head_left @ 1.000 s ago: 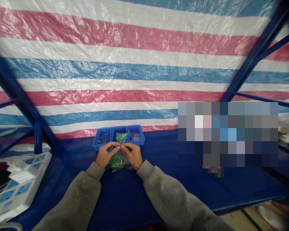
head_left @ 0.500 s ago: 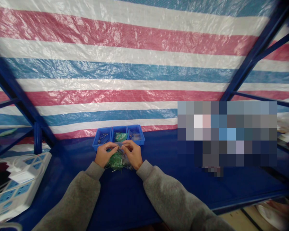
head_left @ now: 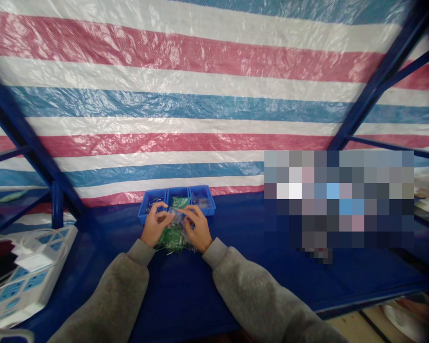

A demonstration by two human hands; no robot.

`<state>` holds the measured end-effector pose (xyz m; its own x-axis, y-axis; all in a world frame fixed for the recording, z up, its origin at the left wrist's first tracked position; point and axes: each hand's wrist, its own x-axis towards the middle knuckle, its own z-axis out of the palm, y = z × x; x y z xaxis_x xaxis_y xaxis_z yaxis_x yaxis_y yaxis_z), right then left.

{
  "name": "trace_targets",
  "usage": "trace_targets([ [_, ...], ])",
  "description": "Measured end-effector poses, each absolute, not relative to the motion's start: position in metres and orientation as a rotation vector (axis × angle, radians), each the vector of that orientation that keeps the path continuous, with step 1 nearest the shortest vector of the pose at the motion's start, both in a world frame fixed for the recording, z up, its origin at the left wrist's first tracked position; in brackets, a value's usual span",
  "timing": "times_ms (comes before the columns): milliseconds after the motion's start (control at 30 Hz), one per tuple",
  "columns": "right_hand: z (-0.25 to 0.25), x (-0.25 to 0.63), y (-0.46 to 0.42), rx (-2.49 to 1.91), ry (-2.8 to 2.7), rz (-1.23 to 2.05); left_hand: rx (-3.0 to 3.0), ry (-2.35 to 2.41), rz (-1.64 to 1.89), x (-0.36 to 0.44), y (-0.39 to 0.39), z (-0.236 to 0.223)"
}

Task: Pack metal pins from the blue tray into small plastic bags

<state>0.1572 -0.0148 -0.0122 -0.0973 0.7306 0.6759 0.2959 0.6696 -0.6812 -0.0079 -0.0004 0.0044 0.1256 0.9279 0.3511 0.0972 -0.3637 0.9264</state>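
Observation:
My left hand [head_left: 155, 225] and my right hand [head_left: 196, 226] face each other over the table, thumbs and fingers pinched. Between their fingertips stretches a small clear plastic bag [head_left: 178, 217], gripped from both sides. Just below lies a heap of green packets [head_left: 171, 239] with thin pale bits sticking out and clear plastic at its right side. Behind the hands sit three joined blue bins [head_left: 209, 209]. Small metal pins lie in the left one, green packets [head_left: 179, 203] in the middle, and clear plastic pieces [head_left: 200, 202] in the right.
A white power strip [head_left: 39, 290] with a plugged-in adapter and cables lies on the left of the blue table [head_left: 186, 300]. Blue metal posts [head_left: 372, 90] rise at both sides, with a striped plastic sheet [head_left: 200, 109] behind. A pixelated area covers the right.
Both hands have shifted their fingers slightly apart, and more of the clear plastic bag now shows between them. The bins and the green heap have stayed in place.

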Motion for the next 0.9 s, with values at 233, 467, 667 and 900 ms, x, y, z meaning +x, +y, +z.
trace_targets([
  [233, -0.013, 0.157, -0.011, -0.88, -1.607, 0.378, 1.686, 1.014, 1.222, -0.007, -0.001, 0.006],
  [467, -0.015, 0.157, -0.011, -0.94, -1.562, 0.459, 1.917, 1.083, 1.344, -0.011, 0.002, -0.002],
  [667, -0.015, 0.156, -0.01, -0.947, -1.534, 0.477, 2.07, 1.215, 1.263, -0.012, 0.001, -0.002],
  [900, -0.016, 0.155, -0.011, -0.94, -1.507, 0.486, 2.237, 1.23, 1.33, -0.009, -0.007, 0.009],
])
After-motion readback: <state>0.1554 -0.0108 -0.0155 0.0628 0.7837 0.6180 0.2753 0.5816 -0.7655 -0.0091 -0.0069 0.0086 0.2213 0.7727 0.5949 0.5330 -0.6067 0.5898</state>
